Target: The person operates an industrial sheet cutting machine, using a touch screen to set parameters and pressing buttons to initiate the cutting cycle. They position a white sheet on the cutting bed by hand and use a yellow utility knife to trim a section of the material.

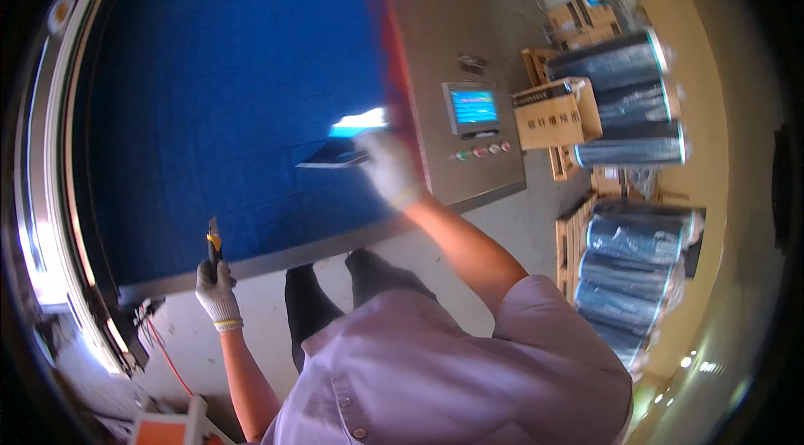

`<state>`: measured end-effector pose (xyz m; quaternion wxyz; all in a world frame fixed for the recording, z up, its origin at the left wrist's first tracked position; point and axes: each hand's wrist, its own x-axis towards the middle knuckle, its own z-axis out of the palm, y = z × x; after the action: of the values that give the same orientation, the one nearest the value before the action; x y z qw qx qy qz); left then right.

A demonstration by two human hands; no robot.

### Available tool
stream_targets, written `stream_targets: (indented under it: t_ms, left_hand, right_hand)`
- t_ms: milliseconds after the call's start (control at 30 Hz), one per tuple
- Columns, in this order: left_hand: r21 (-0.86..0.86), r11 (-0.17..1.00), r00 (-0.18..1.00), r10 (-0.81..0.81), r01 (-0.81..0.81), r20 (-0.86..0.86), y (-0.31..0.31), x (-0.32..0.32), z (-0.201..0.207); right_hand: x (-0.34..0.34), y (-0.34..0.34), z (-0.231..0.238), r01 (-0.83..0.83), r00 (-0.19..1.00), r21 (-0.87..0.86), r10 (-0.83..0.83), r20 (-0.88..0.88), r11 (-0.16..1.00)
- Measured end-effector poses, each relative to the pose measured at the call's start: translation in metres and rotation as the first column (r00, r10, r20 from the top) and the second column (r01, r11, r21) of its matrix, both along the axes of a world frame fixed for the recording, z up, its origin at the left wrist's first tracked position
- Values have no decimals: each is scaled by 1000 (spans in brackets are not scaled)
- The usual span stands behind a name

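Observation:
My left hand, in a pale knit glove, is closed around a yellow and black utility knife. Its blade points away from me over the near left edge of the blue machine bed. My right hand, gloved too and blurred by motion, grips a thin flat sheet by its right side. That sheet is dark with a bright white and light-blue glare, and it is above the bed near the right border. Its exact kind cannot be made out.
Right of the bed is a metal control panel with a lit screen and several buttons. Farther right are an open cardboard box and plastic-wrapped dark rolls by wooden pallets. A metal rail borders the left side.

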<state>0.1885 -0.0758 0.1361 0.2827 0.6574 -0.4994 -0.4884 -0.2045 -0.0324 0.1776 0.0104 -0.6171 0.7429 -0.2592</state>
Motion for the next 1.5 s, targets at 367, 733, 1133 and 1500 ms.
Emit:
stream_targets:
  t_ms: [367,733,1133,1500]
  left_hand:
    - [-4,905,905,-426,426,-8,96,-251,21]
    - [-206,679,704,-631,705,328,134,-358,13]
    - [-222,592,578,-521,775,628,138,-530,-26]
    - [-249,649,676,-568,719,469,132,-382,-16]
  right_hand:
    - [-301,-17,-101,525,849,-300,-513,126,796]
    - [-311,185,-65,263,962,85,-268,56,961]
    - [-296,294,-70,394,918,381,-342,-198,836]
    - [-301,275,-101,497,864,242,-499,-59,833]
